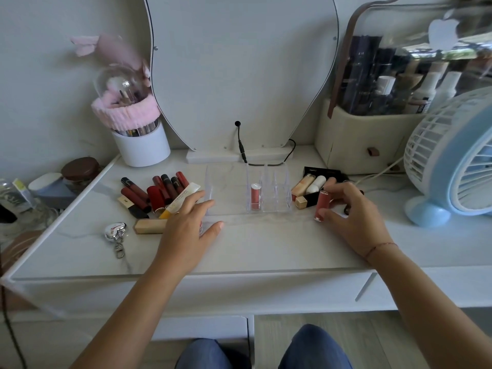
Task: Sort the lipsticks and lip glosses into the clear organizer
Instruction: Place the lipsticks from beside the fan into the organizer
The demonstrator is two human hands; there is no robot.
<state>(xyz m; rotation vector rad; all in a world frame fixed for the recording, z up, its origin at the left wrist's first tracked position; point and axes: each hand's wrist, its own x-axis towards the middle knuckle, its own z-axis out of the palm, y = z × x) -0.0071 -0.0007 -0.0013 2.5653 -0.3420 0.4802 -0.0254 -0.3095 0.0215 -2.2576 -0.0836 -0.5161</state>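
Item in hand: 1 coral-pink lip gloss tube with a silver cap (322, 206), near upright, right of centre. It is pinched between the thumb and fingers of the right hand (354, 217), just right of the clear acrylic organizer (279, 203).

Left hand (186, 225): fingers straight and apart, resting on the white marble-look table (253, 249) at the organizer's left edge.

Organizer, centre frame: 1 coral lipstick (255, 196) stands upright in a narrow slot.

Loose dark red glosses and lipsticks (159, 190) lie heaped left of centre. Beige and white tubes (311, 183) lie just behind the right hand.

White cup with a pink fluffy band (141, 147), upper left, holds brushes. Blue-and-white desk fan (452, 161) stands at the right edge.
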